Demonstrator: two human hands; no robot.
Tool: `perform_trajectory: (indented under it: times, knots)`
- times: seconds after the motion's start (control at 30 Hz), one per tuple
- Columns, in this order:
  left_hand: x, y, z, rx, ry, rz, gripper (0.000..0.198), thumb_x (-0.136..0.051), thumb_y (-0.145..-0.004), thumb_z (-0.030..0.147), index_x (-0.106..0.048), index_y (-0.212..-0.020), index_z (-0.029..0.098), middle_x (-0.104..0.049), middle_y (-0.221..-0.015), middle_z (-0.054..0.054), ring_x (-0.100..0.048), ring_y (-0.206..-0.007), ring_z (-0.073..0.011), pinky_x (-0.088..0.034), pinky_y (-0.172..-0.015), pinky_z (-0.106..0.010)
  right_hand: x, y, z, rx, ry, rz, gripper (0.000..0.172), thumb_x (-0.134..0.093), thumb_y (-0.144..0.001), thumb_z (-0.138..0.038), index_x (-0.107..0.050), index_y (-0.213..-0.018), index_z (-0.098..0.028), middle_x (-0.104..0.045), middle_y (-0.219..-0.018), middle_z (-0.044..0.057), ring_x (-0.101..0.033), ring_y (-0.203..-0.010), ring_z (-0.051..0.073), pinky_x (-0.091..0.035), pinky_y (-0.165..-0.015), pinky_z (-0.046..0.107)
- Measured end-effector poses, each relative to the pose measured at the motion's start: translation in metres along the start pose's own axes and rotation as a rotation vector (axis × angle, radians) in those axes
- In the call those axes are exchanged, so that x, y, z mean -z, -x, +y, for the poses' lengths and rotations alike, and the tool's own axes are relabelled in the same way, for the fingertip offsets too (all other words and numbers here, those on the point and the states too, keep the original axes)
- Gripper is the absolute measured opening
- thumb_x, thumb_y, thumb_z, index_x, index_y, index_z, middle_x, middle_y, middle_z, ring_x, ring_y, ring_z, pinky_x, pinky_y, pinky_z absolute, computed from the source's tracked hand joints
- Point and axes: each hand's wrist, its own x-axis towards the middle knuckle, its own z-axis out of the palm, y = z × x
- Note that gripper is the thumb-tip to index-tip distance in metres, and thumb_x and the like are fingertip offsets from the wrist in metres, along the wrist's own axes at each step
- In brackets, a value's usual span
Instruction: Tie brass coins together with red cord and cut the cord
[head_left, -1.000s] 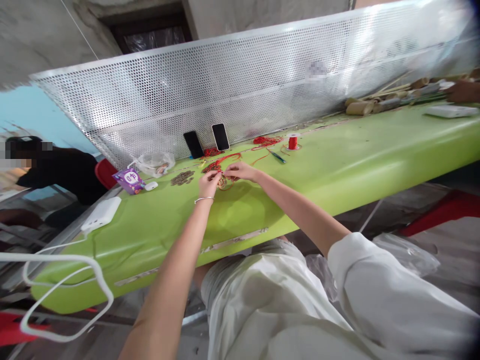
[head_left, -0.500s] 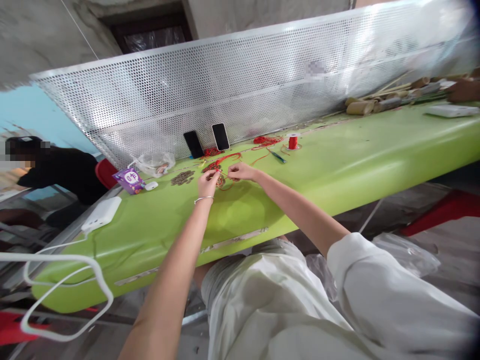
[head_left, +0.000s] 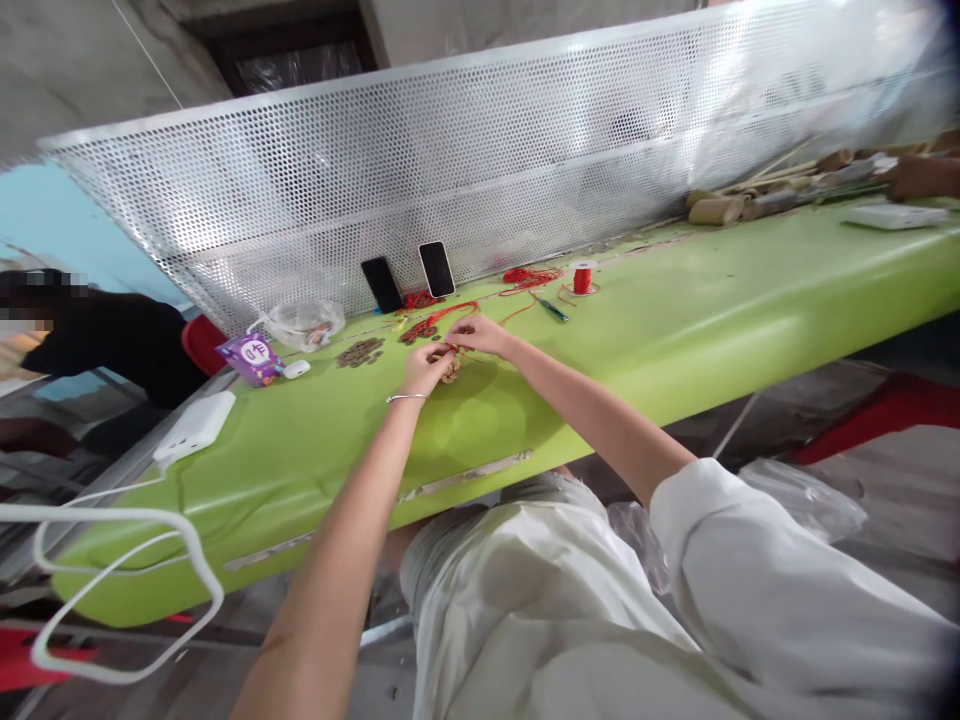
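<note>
My left hand (head_left: 429,368) pinches red cord (head_left: 452,348) close above the green table. A small cluster of round, coin-like pieces (head_left: 450,372) hangs just below those fingertips. My right hand (head_left: 480,333) is closed with its fingertips on the same cord, almost touching the left hand. Behind the hands lie more red cords (head_left: 427,327), with brownish round pieces beside them. To the left is a flat pile of brown coin-like discs (head_left: 360,352). The fingers hide how the cord is looped.
Two phones (head_left: 437,270) lean near a perforated metal screen (head_left: 480,160). A red thread spool (head_left: 583,280), tweezers-like tool (head_left: 553,309) and red cord bundle (head_left: 531,278) lie right. Purple packet (head_left: 255,359), plastic bag (head_left: 306,325) and white power bank (head_left: 196,427) are left. A person (head_left: 127,345) sits far left.
My right hand has moved left and up against my left hand, closing the gap between them. The stretch of cord between the hands has shortened. The view has shifted slightly.
</note>
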Motion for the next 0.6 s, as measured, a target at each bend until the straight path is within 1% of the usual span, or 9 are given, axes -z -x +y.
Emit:
perform_trajectory:
  times: [0.1, 0.27, 0.47, 0.6]
  knots:
    - [0.0007, -0.0005, -0.0001, -0.006, -0.01, -0.004, 0.023, -0.058, -0.09, 0.031, -0.061, -0.105, 0.013, -0.064, -0.103, -0.006, -0.063, -0.087, -0.0177, -0.055, -0.076, -0.036, 0.0007, -0.0001, 0.0004, 0.023, -0.019, -0.016, 0.022, -0.064, -0.076, -0.034, -0.067, -0.076, -0.011, -0.061, -0.068, 0.002, -0.051, -0.063, 0.011, -0.038, -0.059, 0.023]
    - [0.002, -0.0004, -0.0006, -0.02, -0.024, 0.029, 0.023, -0.057, -0.09, 0.032, -0.062, -0.102, 0.013, -0.064, -0.1, -0.005, -0.063, -0.086, -0.0176, -0.055, -0.075, -0.035, 0.0006, 0.0023, -0.0006, 0.029, -0.033, -0.032, 0.028, -0.061, -0.079, -0.037, -0.066, -0.075, -0.011, -0.052, -0.058, -0.002, -0.042, -0.053, 0.007, -0.032, -0.052, 0.023]
    - [0.0015, -0.0002, -0.0012, -0.033, -0.006, 0.059, 0.024, -0.058, -0.09, 0.031, -0.061, -0.105, 0.013, -0.063, -0.104, -0.006, -0.063, -0.089, -0.0184, -0.054, -0.077, -0.037, -0.0013, 0.0034, -0.0016, 0.024, -0.039, -0.028, 0.027, -0.062, -0.078, -0.038, -0.065, -0.076, -0.011, -0.055, -0.064, -0.001, -0.045, -0.058, 0.008, -0.034, -0.054, 0.022]
    - [0.0006, -0.0012, -0.002, -0.011, 0.024, 0.052, 0.025, -0.058, -0.09, 0.032, -0.061, -0.105, 0.013, -0.063, -0.103, -0.006, -0.063, -0.088, -0.0184, -0.055, -0.076, -0.036, -0.0003, 0.0024, -0.0019, 0.003, -0.014, -0.013, 0.026, -0.06, -0.081, -0.037, -0.063, -0.076, -0.012, -0.052, -0.061, -0.002, -0.043, -0.056, 0.007, -0.032, -0.053, 0.022]
